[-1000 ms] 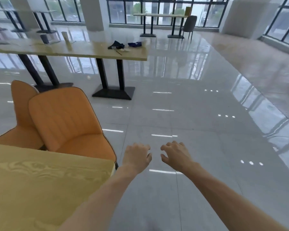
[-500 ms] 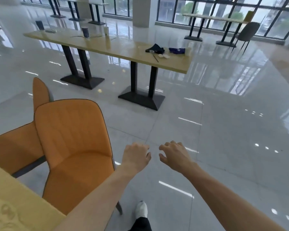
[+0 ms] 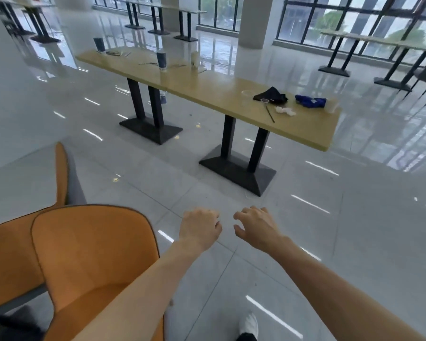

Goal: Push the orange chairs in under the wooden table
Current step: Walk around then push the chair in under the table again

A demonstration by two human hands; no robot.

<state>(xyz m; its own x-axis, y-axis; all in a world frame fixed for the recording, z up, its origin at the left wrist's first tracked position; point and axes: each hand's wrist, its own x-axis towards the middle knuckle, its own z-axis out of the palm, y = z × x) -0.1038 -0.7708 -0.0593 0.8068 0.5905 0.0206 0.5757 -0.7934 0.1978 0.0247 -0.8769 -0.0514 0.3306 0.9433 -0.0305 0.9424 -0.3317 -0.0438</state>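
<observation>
Two orange chairs stand at the lower left. The nearer chair (image 3: 91,262) shows its curved backrest and seat, and my left forearm crosses over its right edge. The second orange chair (image 3: 10,254) sits behind it, its thin backrest seen edge-on. The table next to these chairs is out of view. My left hand (image 3: 199,227) hovers over the floor just right of the nearer chair, fingers curled in and empty, not touching it. My right hand (image 3: 255,225) floats beside it, fingers bent and apart, holding nothing.
A long wooden table (image 3: 202,89) on black pedestal bases (image 3: 239,168) stands ahead, carrying cups, a black cloth (image 3: 271,96) and a blue cloth (image 3: 310,100). More tables line the windows. Glossy grey tile floor stretches between. My white shoe (image 3: 250,324) shows at the bottom.
The view has swung left and moved forward. The near wooden tabletop has dropped out of view and the chairs now sit lower left. Both hands keep the same pose.
</observation>
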